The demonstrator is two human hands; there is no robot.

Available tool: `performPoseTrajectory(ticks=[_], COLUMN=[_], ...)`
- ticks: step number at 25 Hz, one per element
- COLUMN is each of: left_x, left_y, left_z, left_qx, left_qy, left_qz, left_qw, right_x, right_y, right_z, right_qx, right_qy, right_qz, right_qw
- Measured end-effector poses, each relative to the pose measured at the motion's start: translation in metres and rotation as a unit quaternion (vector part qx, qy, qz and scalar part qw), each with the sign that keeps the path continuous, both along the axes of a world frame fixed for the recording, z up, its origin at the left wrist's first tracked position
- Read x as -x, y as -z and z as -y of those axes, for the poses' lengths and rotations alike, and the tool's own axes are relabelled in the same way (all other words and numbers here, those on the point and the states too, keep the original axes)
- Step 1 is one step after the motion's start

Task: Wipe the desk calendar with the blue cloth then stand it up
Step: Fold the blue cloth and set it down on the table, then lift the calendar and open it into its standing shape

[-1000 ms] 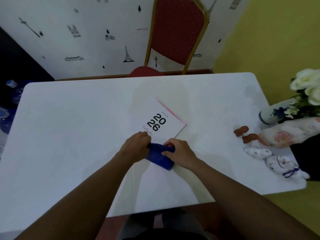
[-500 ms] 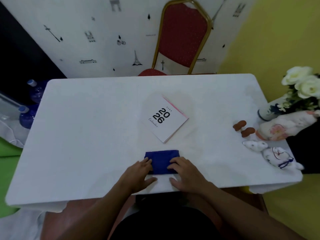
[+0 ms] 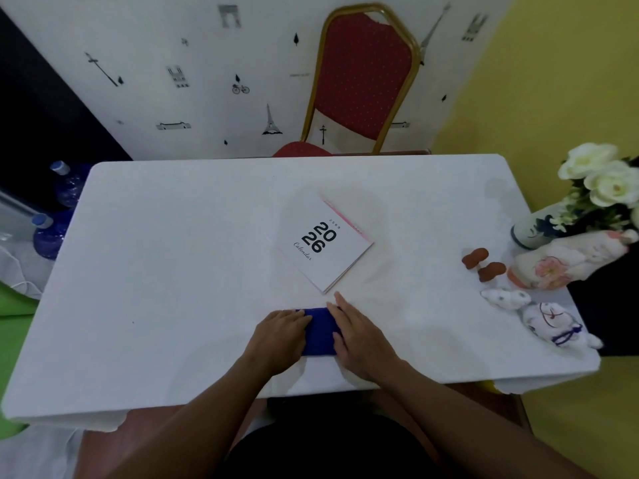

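Note:
A white desk calendar [image 3: 325, 244] marked "2026" lies flat and turned at an angle in the middle of the white table [image 3: 166, 271]. A folded blue cloth [image 3: 320, 331] lies on the table just in front of it, near the front edge. My left hand [image 3: 278, 338] rests flat on the cloth's left side and my right hand [image 3: 359, 337] lies flat on its right side, fingers stretched out. Both hands cover much of the cloth. Neither hand touches the calendar.
At the table's right end stand a vase with white flowers [image 3: 601, 188], a floral ceramic piece [image 3: 567, 261], two small brown figures [image 3: 484, 262] and white ceramic rabbits [image 3: 539, 316]. A red chair [image 3: 363, 74] stands behind the table. Blue bottles [image 3: 55, 216] are on the floor at the left.
The cloth came back from the calendar's corner to the table's front and was laid flat. My hands have since closed in over it, covering more of it.

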State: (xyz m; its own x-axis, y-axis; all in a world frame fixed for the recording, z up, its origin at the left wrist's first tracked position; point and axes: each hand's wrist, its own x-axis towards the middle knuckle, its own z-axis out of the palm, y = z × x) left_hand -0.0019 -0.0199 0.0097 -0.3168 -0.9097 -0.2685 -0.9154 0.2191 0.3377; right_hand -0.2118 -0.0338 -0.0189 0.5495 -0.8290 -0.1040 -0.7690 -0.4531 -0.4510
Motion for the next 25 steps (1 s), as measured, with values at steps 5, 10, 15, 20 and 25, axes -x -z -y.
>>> performPoseTrajectory(ticks=[5, 10, 15, 20, 25], left_x=[-0.016, -0.027, -0.039, -0.038, -0.038], left_y=[-0.012, -0.012, -0.001, 0.009, 0.010], left_z=[0.056, 0.119, 0.173, 0.204, 0.210], left_qx=[-0.006, -0.067, -0.087, -0.122, -0.087], left_qy=[-0.097, -0.159, -0.201, -0.258, -0.291], left_qz=[-0.034, -0.043, -0.075, -0.141, -0.133], left_qw=[0.995, 0.984, 0.973, 0.948, 0.943], right_x=[-0.026, -0.044, -0.059, -0.069, -0.069], right_y=[-0.014, -0.011, -0.001, 0.002, -0.002], right_z=[0.052, 0.085, 0.098, 0.103, 0.111], right_qx=[-0.128, -0.178, -0.163, -0.181, -0.197], right_qy=[0.267, 0.294, 0.366, 0.429, 0.526], right_qz=[0.084, 0.038, 0.048, 0.105, 0.262], right_qw=[0.952, 0.938, 0.915, 0.879, 0.785])
